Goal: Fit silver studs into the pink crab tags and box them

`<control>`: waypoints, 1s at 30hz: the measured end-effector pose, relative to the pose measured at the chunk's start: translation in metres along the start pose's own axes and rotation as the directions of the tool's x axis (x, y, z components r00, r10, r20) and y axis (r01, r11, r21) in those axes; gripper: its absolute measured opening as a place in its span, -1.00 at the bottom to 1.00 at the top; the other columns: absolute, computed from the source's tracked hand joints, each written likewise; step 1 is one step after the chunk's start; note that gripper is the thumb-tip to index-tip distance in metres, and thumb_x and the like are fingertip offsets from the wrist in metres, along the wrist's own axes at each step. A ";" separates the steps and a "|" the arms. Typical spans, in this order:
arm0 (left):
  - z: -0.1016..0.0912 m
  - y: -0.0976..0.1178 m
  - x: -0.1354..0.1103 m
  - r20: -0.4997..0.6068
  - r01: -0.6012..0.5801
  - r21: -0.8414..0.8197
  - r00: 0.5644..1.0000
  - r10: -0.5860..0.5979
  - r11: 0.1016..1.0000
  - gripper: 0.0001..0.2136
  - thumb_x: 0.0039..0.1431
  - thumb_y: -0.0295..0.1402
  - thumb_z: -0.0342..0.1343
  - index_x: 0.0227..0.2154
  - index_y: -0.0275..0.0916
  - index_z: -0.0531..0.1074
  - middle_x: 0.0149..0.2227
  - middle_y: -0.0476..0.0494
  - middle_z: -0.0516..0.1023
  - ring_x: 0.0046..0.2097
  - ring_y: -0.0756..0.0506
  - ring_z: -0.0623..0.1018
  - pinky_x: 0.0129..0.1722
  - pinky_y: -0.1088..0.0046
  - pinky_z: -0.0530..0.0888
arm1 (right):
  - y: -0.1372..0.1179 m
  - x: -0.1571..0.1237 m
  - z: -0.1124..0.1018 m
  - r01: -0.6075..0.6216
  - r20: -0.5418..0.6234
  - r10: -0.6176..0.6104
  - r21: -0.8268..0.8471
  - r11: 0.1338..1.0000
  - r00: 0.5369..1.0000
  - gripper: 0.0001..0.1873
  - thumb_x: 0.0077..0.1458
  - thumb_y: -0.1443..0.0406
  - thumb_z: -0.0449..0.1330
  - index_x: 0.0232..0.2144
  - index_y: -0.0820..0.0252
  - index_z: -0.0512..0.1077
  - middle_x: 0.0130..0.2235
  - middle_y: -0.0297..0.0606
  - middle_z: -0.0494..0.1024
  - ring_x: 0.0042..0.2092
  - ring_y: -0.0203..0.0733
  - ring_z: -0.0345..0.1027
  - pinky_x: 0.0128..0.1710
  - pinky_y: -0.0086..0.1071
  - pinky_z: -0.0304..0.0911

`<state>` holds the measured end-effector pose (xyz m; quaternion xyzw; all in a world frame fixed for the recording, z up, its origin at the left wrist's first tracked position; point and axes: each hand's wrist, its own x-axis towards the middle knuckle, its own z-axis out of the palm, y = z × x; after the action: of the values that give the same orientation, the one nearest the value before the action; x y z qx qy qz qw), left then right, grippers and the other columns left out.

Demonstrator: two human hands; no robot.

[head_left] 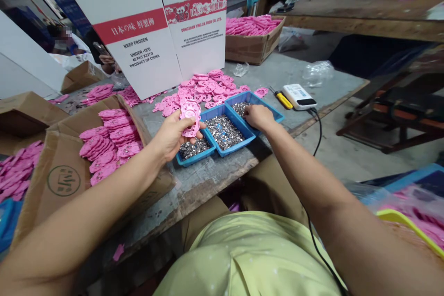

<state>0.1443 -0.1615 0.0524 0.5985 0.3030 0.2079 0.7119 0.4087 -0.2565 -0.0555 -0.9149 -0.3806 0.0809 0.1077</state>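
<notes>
My left hand (173, 136) grips a pink plastic piece (190, 114) with a scalloped outline and small holes, thumb across its face. My right hand (259, 116) reaches down into the right-hand blue tray (272, 112), its fingertips hidden among small shiny metal parts (240, 108); what they pinch does not show. Two more blue trays stand to the left: a middle tray (231, 146) full of small metal parts and a left tray (196, 159) below my left hand. Behind the trays lies a loose heap of matching pink pieces (204, 87).
A cardboard box (65, 166) of stacked pink pieces stands at left. A tall white carton (138, 46) rises behind the heap, beside another box (255, 53) of pink pieces. Right of the trays lie a yellow-handled screwdriver (284, 100) and a white device (299, 96) with a black cable.
</notes>
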 end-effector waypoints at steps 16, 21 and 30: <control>0.000 0.001 0.001 -0.042 0.044 0.041 0.998 -0.043 0.998 -0.75 0.08 -0.59 0.19 -0.18 -0.29 0.34 -0.41 -0.17 0.63 -0.55 -0.03 0.57 -0.64 0.55 0.38 | -0.005 -0.004 -0.010 0.170 -0.272 0.109 0.817 0.552 0.956 -0.95 -0.13 0.37 0.30 -0.49 0.22 0.50 -0.46 -0.32 0.54 -0.41 -0.25 0.35 -0.28 -0.32 0.28; -0.003 -0.003 0.003 0.003 0.008 0.007 1.000 -0.008 1.000 -0.65 -0.04 -0.62 0.29 -0.19 -0.29 0.35 -0.38 -0.17 0.62 -0.54 -0.02 0.57 -0.62 0.55 0.39 | -0.039 -0.033 -0.020 0.165 -0.133 -0.201 0.975 0.148 0.970 -0.78 -0.24 0.28 0.44 -0.46 0.20 0.53 -0.52 -0.40 0.47 -0.56 -0.41 0.09 -0.54 -0.42 0.03; -0.001 -0.003 0.000 0.017 0.059 -0.040 0.998 -0.058 0.997 -0.75 0.03 -0.64 0.26 -0.24 -0.34 0.40 -0.40 -0.22 0.63 -0.53 -0.03 0.57 -0.60 0.56 0.40 | -0.077 -0.070 -0.010 0.620 -0.514 -0.372 0.737 0.270 0.773 -0.80 0.14 0.29 0.34 -0.15 0.12 0.62 -0.28 -0.31 0.65 -0.28 -0.24 0.48 -0.22 -0.32 0.40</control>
<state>0.1433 -0.1611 0.0492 0.5765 0.3104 0.1881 0.7320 0.3100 -0.2546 -0.0213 -0.5550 -0.5332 0.1164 0.6277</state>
